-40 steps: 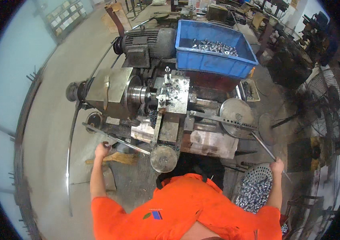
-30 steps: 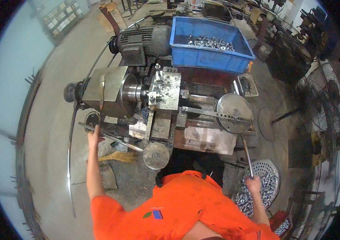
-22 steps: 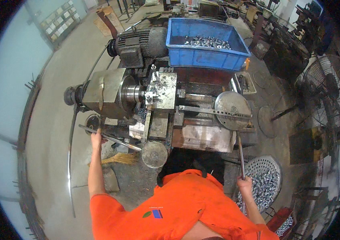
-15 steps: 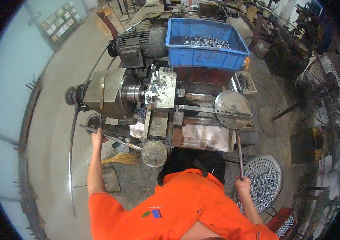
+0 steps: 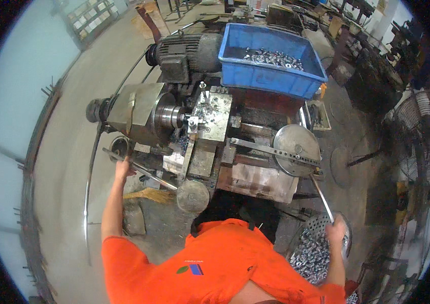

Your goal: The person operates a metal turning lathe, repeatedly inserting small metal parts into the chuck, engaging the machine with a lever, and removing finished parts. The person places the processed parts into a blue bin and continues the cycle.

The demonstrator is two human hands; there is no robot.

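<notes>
A small metal lathe fills the middle, with a round chuck (image 5: pixel 170 116) on its headstock (image 5: pixel 133 107) and a tool block (image 5: pixel 212 117) beside the chuck. My left hand (image 5: pixel 124 167) is closed round a long steel lever (image 5: pixel 155 178) that runs to a small round disc (image 5: pixel 193 196). At the right, my right hand (image 5: pixel 335 230) grips the end of another steel lever (image 5: pixel 322 196), which slants down from a larger round plate (image 5: pixel 297 150). A flat bar with holes (image 5: pixel 260 148) lies across this plate. Any workpiece at the chuck is too small to make out.
Behind the lathe stand a dark electric motor (image 5: pixel 188 53) and a blue crate (image 5: pixel 270 75) holding small metal parts. A perforated basket (image 5: pixel 345 238) of similar parts sits under my right arm. A straw broom (image 5: pixel 154 195) lies near my left forearm; a fan (image 5: pixel 417 137) stands far right.
My right hand has swung its lever outward to the right, and the larger plate has turned with it. My left hand keeps its grip with little movement. The whole view has shifted slightly.
</notes>
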